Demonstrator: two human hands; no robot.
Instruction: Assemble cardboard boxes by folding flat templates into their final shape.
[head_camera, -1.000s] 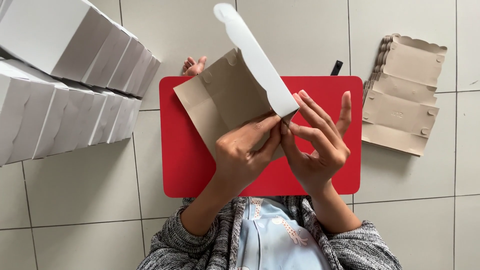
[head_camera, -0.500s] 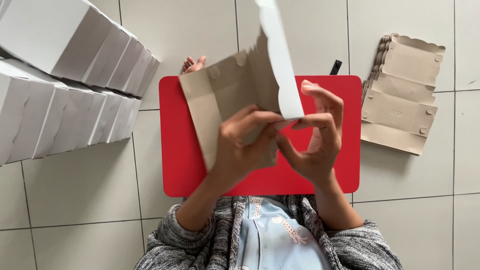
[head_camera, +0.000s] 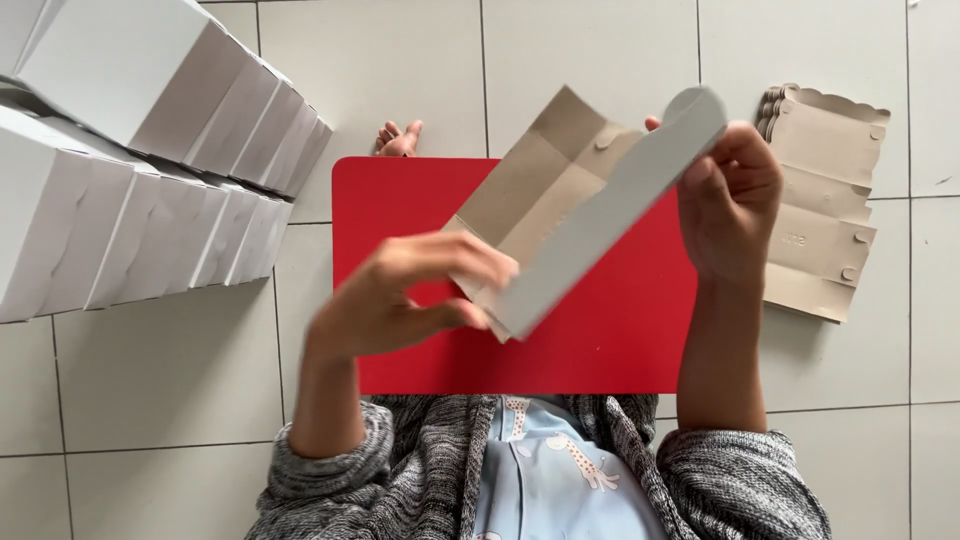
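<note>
I hold a flat cardboard box blank (head_camera: 570, 215), brown inside and white outside, slanted above a red mat (head_camera: 610, 335). My left hand (head_camera: 405, 295) pinches its lower corner near the middle of the mat. My right hand (head_camera: 730, 195) grips its upper end, where a white flap with a rounded tab bends over. The blank is partly folded along its creases.
A pile of flat brown box blanks (head_camera: 822, 205) lies on the tiled floor right of the mat. Rows of folded white boxes (head_camera: 150, 170) fill the left side. Toes of a foot (head_camera: 398, 138) show above the mat's top left corner.
My hands have moved apart: the left went down and left, the right up and right. The blank has turned from nearly upright to slanted, stretched between them.
</note>
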